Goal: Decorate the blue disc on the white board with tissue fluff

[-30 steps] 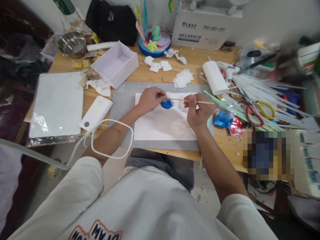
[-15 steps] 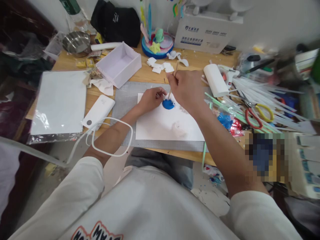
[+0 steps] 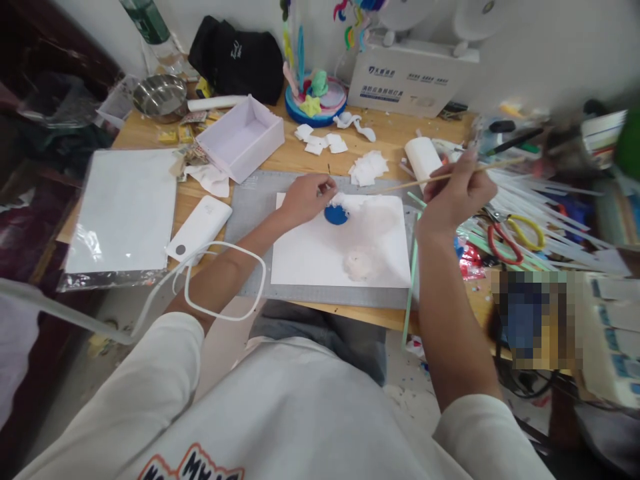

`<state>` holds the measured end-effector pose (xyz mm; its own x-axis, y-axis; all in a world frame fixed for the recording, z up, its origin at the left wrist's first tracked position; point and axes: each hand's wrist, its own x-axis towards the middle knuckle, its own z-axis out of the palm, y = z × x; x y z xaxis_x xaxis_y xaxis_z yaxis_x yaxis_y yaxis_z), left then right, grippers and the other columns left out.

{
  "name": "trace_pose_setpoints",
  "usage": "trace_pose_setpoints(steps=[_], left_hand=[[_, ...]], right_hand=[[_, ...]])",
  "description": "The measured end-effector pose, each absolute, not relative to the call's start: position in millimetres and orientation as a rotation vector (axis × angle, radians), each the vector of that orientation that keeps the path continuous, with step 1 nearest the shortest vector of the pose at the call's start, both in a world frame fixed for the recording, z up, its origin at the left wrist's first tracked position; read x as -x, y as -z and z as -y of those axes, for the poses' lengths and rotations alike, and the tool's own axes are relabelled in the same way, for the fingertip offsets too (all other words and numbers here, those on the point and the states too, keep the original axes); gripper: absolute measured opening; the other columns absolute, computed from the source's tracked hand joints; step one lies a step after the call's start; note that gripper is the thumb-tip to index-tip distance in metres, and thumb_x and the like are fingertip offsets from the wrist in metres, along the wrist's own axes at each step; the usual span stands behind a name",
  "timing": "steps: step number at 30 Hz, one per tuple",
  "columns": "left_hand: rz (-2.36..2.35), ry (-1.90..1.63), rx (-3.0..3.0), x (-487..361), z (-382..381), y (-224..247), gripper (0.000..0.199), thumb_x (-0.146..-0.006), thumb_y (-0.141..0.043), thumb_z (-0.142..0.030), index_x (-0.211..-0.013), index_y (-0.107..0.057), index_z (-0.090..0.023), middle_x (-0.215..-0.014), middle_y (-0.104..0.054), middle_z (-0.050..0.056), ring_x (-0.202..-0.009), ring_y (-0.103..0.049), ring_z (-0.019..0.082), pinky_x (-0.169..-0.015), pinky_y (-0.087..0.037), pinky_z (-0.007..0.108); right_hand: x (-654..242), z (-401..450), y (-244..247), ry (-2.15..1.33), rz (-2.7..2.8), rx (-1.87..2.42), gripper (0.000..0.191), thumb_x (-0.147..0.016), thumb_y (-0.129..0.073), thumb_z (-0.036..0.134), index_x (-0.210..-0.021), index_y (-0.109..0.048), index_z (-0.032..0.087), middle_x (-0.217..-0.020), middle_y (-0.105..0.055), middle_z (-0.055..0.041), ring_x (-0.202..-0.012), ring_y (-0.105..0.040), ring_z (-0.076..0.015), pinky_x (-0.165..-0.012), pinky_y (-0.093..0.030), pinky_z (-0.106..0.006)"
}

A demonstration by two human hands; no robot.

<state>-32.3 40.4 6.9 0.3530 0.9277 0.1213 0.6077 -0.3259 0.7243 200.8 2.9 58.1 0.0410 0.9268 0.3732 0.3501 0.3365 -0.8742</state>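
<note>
On the white sheet of paper (image 3: 310, 263) lies a blue disc (image 3: 336, 215) with frilly white bits (image 3: 345, 200) along its upper edge. My left hand (image 3: 309, 198) rests at the disc's upper left, thumb and fingers pinched together; what is between them is too small to make out. Raised to the right of the paper, my right hand (image 3: 457, 193) holds a thin wooden stick (image 3: 413, 183) in closed fingers. The stick lies nearly level, its tip pointing left above the paper. Small white paper squares (image 3: 369, 168) are piled just behind the sheet.
A grey cutting mat (image 3: 250, 200) lies under the paper. To the left are a power bank (image 3: 200, 228) with a white cable and a lilac box (image 3: 240, 140). At right are a white roll (image 3: 423, 157), scissors (image 3: 505, 243) and many plastic strips (image 3: 545, 200).
My right hand has moved right, away from the blue disc, and the stick has turned from upright to nearly level. The paper-square pile is now uncovered. My left hand stays by the disc.
</note>
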Motion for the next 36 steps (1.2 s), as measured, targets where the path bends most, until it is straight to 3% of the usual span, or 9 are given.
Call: trace_pose_setpoints(steps=[5,9,18,28,32,36], left_hand=[[-1.268,-0.679,-2.341,0.1,-83.5,-18.6,0.014,-0.095,-0.068,-0.019,-0.098,-0.081,-0.020,-0.102,-0.077,0.008,-0.099,-0.067,0.024,-0.090,-0.046,0.036],[-1.175,-0.453,-2.507,-26.7,-102.6,-17.2,0.019,-0.086,-0.079,-0.019,-0.104,-0.081,-0.020,-0.112,-0.077,0.010,-0.115,-0.064,0.032,-0.100,-0.046,0.043],[-1.209,-0.489,-2.426,-29.5,-99.4,-7.6,0.018,-0.086,-0.068,-0.015,-0.094,-0.083,-0.023,-0.097,-0.078,0.010,-0.103,-0.067,0.031,-0.096,-0.049,0.045],[-1.219,-0.714,-2.298,-24.1,-100.5,-22.8,0.014,-0.093,-0.067,-0.011,-0.095,-0.078,-0.018,-0.104,-0.079,0.008,-0.105,-0.067,0.026,-0.098,-0.047,0.043],[-1.266,-0.933,-2.107,-5.7,-87.5,-40.8,0.009,-0.096,-0.069,-0.015,-0.097,-0.074,-0.022,-0.100,-0.076,0.003,-0.091,-0.065,0.019,-0.087,-0.050,0.037],[-1.265,-1.062,-1.844,20.7,-58.6,-45.3,0.004,-0.093,-0.074,-0.021,-0.096,-0.072,-0.022,-0.094,-0.076,0.001,-0.087,-0.067,0.017,-0.080,-0.050,0.034]], right_hand=[[-222.7,1.2,-19.4,-0.553,1.118,1.273,0.060,-0.088,-0.046,0.087,-0.063,-0.056,0.034,-0.044,-0.049,-0.0014,-0.048,-0.048,-0.0203,-0.051,-0.036,-0.041],[-218.2,-2.9,0.2,-0.338,0.737,1.337,0.068,-0.094,-0.034,0.085,-0.056,-0.050,0.030,-0.044,-0.041,0.0013,-0.039,-0.034,-0.0148,-0.043,-0.026,-0.035],[-212.1,-2.1,-4.9,-0.372,0.708,1.321,0.071,-0.094,-0.041,0.083,-0.054,-0.054,0.026,-0.043,-0.043,0.0027,-0.037,-0.037,-0.0118,-0.040,-0.027,-0.030],[-212.4,-1.6,-4.6,-0.349,0.764,1.311,0.068,-0.096,-0.036,0.080,-0.055,-0.052,0.028,-0.044,-0.042,0.0033,-0.035,-0.040,-0.0139,-0.037,-0.028,-0.032],[-202.8,9.0,-13.8,-0.497,0.904,1.243,0.069,-0.093,-0.043,0.084,-0.060,-0.058,0.025,-0.044,-0.046,0.0046,-0.035,-0.041,-0.0098,-0.038,-0.028,-0.027],[-185.3,21.0,-17.6,-0.700,1.022,1.224,0.066,-0.088,-0.055,0.083,-0.066,-0.066,0.021,-0.049,-0.056,0.0034,-0.040,-0.049,-0.0085,-0.042,-0.038,-0.025]])
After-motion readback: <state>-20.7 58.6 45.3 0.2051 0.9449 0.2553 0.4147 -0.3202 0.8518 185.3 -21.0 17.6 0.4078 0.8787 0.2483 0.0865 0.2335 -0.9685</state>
